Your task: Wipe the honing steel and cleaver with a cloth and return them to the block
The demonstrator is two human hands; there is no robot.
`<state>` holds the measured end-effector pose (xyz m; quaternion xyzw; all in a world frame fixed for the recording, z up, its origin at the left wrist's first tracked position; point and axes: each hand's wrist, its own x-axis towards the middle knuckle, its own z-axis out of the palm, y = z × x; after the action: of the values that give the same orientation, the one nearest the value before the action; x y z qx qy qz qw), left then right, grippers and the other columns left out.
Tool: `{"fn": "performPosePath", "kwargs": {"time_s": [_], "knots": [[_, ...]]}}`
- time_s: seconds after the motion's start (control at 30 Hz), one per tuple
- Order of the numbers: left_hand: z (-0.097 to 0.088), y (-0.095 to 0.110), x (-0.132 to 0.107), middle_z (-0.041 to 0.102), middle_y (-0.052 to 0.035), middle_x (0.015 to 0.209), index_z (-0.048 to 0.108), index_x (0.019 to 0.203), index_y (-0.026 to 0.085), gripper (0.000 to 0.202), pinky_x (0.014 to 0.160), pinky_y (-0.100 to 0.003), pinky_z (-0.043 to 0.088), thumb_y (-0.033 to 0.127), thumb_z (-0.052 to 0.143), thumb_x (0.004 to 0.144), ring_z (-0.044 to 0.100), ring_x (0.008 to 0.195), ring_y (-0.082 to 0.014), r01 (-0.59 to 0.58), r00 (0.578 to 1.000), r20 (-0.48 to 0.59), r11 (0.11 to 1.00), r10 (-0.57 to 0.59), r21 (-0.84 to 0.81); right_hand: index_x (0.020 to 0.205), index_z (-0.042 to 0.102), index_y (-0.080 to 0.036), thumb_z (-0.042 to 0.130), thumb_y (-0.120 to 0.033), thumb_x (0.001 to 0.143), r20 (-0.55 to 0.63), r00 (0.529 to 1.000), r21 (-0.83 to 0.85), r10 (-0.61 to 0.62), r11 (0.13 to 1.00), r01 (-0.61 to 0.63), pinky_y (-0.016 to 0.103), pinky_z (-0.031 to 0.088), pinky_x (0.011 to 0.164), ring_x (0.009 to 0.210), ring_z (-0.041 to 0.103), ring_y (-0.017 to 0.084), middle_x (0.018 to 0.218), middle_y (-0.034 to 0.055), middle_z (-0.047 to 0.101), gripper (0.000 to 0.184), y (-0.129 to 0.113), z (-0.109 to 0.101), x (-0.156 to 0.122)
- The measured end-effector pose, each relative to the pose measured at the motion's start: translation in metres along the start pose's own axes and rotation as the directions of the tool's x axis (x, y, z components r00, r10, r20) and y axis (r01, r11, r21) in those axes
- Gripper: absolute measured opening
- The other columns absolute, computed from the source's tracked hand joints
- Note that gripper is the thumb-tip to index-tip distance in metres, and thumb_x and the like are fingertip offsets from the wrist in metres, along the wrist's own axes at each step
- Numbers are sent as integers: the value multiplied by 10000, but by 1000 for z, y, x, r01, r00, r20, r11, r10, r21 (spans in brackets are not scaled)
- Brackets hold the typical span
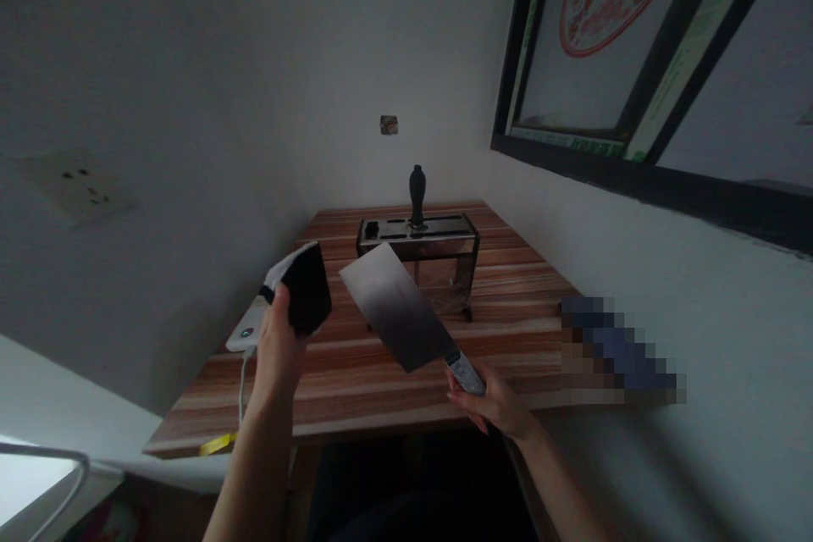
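In my right hand [492,400] is a cleaver [403,309], held by its grey handle. Its broad metal blade points up and to the left above the table. My left hand [283,339] grips a folded black and white cloth [306,290], raised to the left of the blade and apart from it. Behind the blade stands a knife block [438,226] with a slotted metal top and clear sides. A dark-handled tool [417,195] sticks upright out of one of its slots; its lower part is hard to make out.
The wood-striped table [521,339] meets walls at the back and right. A white power strip [245,330] with a cable lies at the left, near a yellow object [218,444]. A blurred-out patch [619,351] covers the right edge. A wall socket [80,182] is at left.
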<state>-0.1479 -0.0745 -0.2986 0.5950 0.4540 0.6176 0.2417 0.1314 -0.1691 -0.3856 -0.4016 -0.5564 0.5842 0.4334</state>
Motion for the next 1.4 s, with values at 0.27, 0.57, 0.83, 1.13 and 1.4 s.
{"fn": "performPosePath", "kwargs": {"time_s": [0.27, 0.57, 0.83, 1.13, 1.4], "knots": [[21, -11, -83, 716, 19, 1043, 694, 1032, 305, 403, 988, -404, 438, 328, 299, 958, 658, 1002, -170, 665, 672, 437, 227, -598, -711, 855, 550, -181, 585, -444, 807, -161, 982, -204, -99, 977, 65, 175, 297, 338, 352, 372, 40, 579, -55, 482, 269, -3, 10, -6], [48, 8, -113, 712, -9, 1052, 724, 995, 250, 412, 1092, -379, 301, 296, 316, 963, 587, 1124, -164, 646, 674, 631, -107, -386, -756, 988, 646, -220, 542, -426, 839, -144, 949, -768, -281, 636, 72, 308, 474, 668, 740, 664, 239, 802, 77, 708, 275, -21, 29, -14], [51, 12, -111, 741, -17, 958, 751, 879, 240, 496, 1034, -343, 365, 336, 271, 965, 625, 1049, -151, 626, 638, 610, -145, -470, -766, 1071, 641, -254, 614, -398, 784, -174, 941, -876, -290, 483, -13, 319, 458, 623, 719, 679, 275, 828, 102, 726, 321, -16, 53, -15], [52, 8, -112, 749, -35, 903, 752, 836, 224, 519, 993, -356, 404, 357, 266, 958, 657, 969, -154, 629, 605, 621, -179, -498, -757, 1137, 538, -280, 669, -341, 744, -169, 985, -578, -36, 813, -69, 348, 474, 794, 902, 651, 244, 1009, 47, 694, 418, -29, 49, -25], [57, 10, -121, 750, -47, 849, 744, 800, 206, 484, 959, -406, 423, 356, 308, 948, 667, 929, -196, 546, 564, 597, -285, -570, -788, 1103, 564, -203, 700, -477, 697, -78, 989, -386, 127, 911, -148, 357, 462, 868, 986, 612, 243, 1068, 81, 665, 508, -29, 28, -30]]}}
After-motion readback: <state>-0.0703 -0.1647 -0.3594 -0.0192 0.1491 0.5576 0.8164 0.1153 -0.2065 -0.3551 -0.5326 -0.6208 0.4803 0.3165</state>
